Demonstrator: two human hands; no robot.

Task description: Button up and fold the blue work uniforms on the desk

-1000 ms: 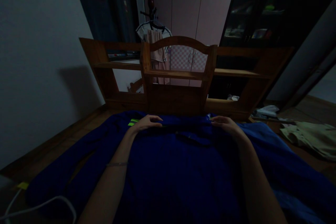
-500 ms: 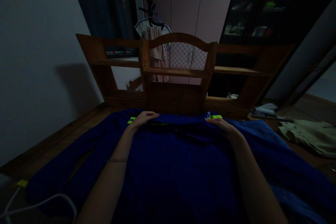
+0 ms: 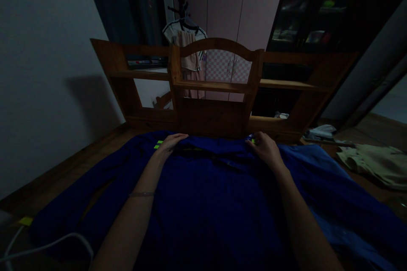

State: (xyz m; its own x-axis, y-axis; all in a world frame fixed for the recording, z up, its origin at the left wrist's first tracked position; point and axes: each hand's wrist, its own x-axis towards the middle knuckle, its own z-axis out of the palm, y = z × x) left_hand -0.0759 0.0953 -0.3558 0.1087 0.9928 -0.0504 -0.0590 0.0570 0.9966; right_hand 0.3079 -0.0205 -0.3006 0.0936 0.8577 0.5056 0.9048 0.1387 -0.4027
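Note:
A dark blue work jacket (image 3: 203, 203) with fluorescent yellow strips lies spread in front of me, one sleeve (image 3: 92, 178) reaching down to the left. My left hand (image 3: 170, 144) is on its far edge, left of the middle, fingers pressed together over the cloth and pointing right. A yellow strip (image 3: 158, 144) shows just beside that hand. At the right part of the same edge, my right hand (image 3: 265, 148) pinches the cloth between thumb and curled fingers, next to another yellow patch (image 3: 253, 140). Between both hands the edge is rumpled into a dark fold.
A wooden headboard with shelves (image 3: 213, 87) rises just beyond the jacket. Lighter blue cloth (image 3: 305, 159) lies at right, with folded beige cloth (image 3: 375, 163) past it. A white cable (image 3: 57, 241) loops at lower left. Clothes hang on a rack (image 3: 181, 8) behind.
My right hand has risen slightly and turned, its fingers now curling at the edge and covering most of the yellow patch. My left hand has shifted slightly left.

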